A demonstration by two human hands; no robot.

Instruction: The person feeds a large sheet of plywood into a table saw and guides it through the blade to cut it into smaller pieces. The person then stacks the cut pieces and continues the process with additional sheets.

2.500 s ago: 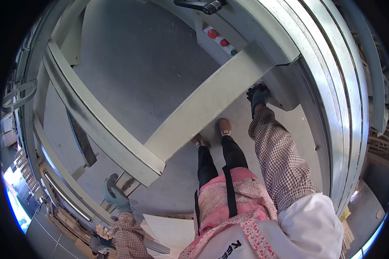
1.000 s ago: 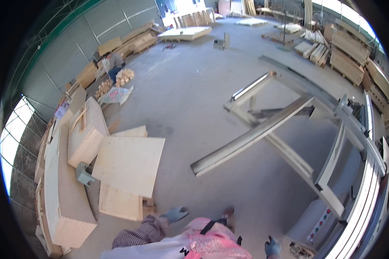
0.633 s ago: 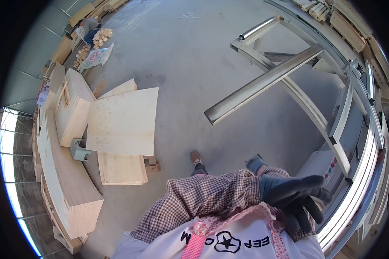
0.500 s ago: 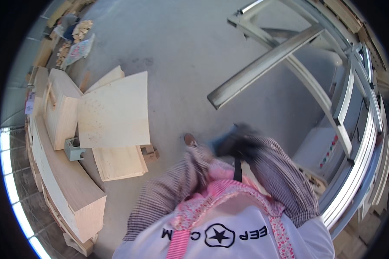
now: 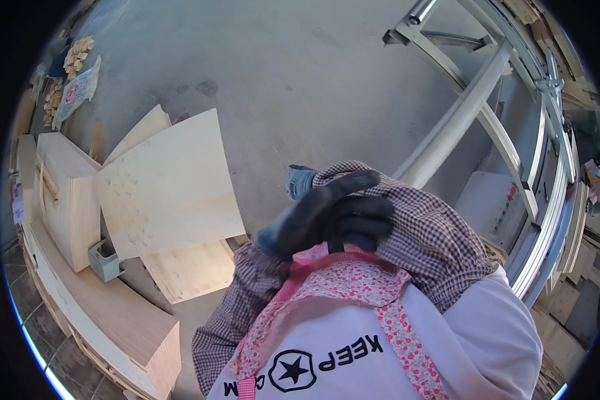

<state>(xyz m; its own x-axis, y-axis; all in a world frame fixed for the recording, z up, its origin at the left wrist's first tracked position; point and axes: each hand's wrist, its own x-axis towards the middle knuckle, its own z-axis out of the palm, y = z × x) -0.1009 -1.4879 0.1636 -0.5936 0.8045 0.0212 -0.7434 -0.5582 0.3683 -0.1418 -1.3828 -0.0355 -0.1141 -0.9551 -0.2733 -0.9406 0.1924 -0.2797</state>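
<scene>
My left hand (image 5: pixel 333 217), in a black-palmed glove with a blue-grey cuff, is raised in front of my waist. It lies across my right forearm, against the checkered sleeve (image 5: pixel 423 230). Its top finger is stretched out, apart from the other fingers, which are slightly bent; I see nothing held in it. My right hand (image 5: pixel 301 181) shows only as a bit of blue-grey glove beyond the sleeve end, left of the forearm. Its fingers are hidden. A pink floral apron (image 5: pixel 350 283) is below both hands.
At left, pale plywood sheets (image 5: pixel 173 180) lie near a stacked wood block (image 5: pixel 70 193), a grey-green metal bracket (image 5: pixel 105 260) and a long timber beam (image 5: pixel 113 300). A metal frame (image 5: pixel 460 127) stands at right, near a panel with coloured buttons (image 5: pixel 490 207). Another person (image 5: pixel 595 180) is at far right.
Both forearms have come up in front of my body, and my left hand now lies across the right sleeve. The dark gloved blur low between my legs is gone. The view has shifted.
</scene>
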